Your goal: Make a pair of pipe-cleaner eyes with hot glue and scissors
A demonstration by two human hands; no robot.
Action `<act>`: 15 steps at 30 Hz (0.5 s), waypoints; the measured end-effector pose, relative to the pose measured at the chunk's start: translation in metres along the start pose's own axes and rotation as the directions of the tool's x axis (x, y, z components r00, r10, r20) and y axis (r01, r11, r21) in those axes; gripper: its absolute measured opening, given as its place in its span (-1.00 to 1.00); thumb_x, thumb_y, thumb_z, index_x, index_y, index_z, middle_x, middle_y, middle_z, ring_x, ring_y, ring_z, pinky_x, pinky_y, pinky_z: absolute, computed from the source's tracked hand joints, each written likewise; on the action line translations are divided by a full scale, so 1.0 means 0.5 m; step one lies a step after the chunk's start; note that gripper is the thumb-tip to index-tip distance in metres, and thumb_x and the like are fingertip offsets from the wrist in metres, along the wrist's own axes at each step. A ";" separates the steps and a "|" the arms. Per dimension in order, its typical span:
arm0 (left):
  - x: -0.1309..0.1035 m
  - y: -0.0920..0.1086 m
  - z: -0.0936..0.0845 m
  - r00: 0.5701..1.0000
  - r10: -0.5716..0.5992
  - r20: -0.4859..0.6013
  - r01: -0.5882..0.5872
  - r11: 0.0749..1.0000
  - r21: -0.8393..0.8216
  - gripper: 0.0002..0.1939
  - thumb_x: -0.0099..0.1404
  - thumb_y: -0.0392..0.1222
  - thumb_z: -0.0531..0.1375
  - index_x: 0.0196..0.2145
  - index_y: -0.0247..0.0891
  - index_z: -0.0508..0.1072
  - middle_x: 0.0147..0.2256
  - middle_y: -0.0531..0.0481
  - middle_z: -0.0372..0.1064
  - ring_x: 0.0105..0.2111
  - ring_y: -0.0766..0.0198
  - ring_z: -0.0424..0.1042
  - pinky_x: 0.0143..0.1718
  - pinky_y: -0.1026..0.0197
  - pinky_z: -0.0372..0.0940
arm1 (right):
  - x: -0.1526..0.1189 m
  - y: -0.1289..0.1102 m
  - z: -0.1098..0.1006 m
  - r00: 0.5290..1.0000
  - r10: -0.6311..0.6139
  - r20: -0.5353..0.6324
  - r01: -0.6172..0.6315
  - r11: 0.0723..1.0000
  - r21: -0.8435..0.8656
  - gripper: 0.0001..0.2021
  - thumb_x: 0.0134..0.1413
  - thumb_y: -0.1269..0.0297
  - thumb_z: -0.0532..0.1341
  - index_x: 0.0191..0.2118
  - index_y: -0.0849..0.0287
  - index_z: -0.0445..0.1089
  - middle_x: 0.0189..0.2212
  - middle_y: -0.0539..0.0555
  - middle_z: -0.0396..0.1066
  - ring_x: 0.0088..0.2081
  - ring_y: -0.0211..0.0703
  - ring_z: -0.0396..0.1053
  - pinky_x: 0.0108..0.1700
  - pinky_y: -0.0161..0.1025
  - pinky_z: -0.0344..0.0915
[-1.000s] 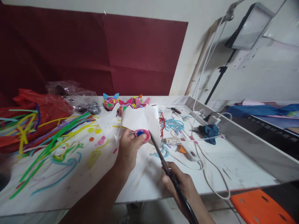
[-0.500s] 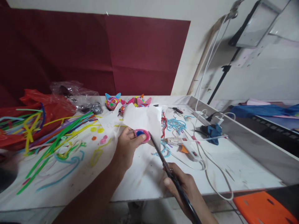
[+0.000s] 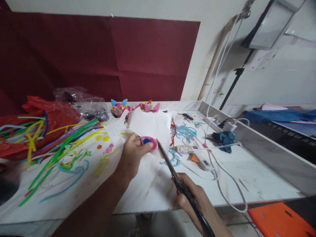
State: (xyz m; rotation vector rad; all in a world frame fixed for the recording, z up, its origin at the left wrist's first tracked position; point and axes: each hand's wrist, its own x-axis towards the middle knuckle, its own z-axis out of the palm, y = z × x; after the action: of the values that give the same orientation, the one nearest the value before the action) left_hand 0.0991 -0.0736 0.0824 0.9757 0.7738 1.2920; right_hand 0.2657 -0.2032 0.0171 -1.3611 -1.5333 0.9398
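My left hand [image 3: 133,149] pinches a pink oval ring with a blue middle [image 3: 152,144], thumb on top. A white paper sheet [image 3: 150,123] lies behind and around this coiled-looking piece; whether the two are joined I cannot tell. In my right hand [image 3: 191,194] is a long dark tool, which looks like scissors [image 3: 168,161]. Its tip points up and left, right at the pink rim. From this angle the blades look close together, and the handles run down past my palm.
Colourful pipe cleaners [image 3: 61,148] cover the left side by a red plastic bag [image 3: 49,112]. Two decorated cat-eared pieces [image 3: 119,108] stand at the back. To the right lie a glue gun [image 3: 195,153], blue pipe cleaner scraps [image 3: 186,131] and a looping white cable [image 3: 232,184].
Both hands and the pink-and-blue piece have shifted very slightly left. The paper sheet behind has tilted a little and lies flatter. The scissors' tip stays at the pink rim.
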 end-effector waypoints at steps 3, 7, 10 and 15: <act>0.001 -0.001 -0.001 1.000 -0.013 0.007 0.013 1.000 0.012 -0.55 -0.14 -0.33 0.45 -0.28 -0.31 0.37 -0.45 0.03 0.56 -0.44 0.34 0.48 -0.33 0.31 0.36 | 0.001 -0.004 -0.008 0.999 0.000 0.037 -0.001 1.000 0.022 -0.32 0.13 -0.44 0.01 -0.04 0.13 0.31 -0.54 -0.09 0.20 -0.51 -0.26 0.12 -0.46 -0.30 0.03; 0.000 -0.007 -0.005 0.999 -0.034 0.027 0.032 0.998 0.048 -0.53 -0.13 -0.31 0.45 -0.26 -0.30 0.36 -0.46 0.03 0.55 -0.45 0.35 0.46 -0.35 0.31 0.35 | 0.003 -0.006 -0.016 0.998 0.018 0.053 -0.019 0.999 0.027 -0.31 0.12 -0.45 0.01 -0.03 0.13 0.31 -0.55 -0.12 0.14 -0.54 -0.30 0.03 -0.48 -0.30 -0.05; -0.002 -0.007 -0.008 0.997 -0.049 0.058 0.045 0.996 0.079 -0.51 -0.12 -0.29 0.46 -0.23 -0.31 0.38 -0.44 0.01 0.55 -0.43 0.32 0.47 -0.33 0.29 0.36 | 0.005 -0.009 -0.020 0.999 0.019 0.042 -0.020 1.000 0.018 -0.29 0.11 -0.47 0.00 -0.04 0.12 0.32 -0.55 -0.13 0.12 -0.54 -0.31 0.02 -0.47 -0.29 -0.08; -0.004 -0.003 -0.013 0.994 -0.068 0.084 0.058 0.991 0.121 -0.48 -0.12 -0.28 0.46 -0.18 -0.31 0.41 -0.40 -0.01 0.57 -0.42 0.30 0.48 -0.30 0.27 0.35 | 0.008 -0.012 -0.027 0.999 0.008 0.052 -0.008 1.000 0.000 -0.32 0.13 -0.44 0.00 -0.06 0.13 0.33 -0.54 -0.11 0.14 -0.54 -0.29 0.04 -0.47 -0.28 -0.06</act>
State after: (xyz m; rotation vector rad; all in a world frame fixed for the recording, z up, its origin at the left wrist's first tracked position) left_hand 0.0937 -0.0744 0.0785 1.0870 0.8139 1.1514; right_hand 0.2764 -0.1999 0.0278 -1.3530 -1.5683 0.9873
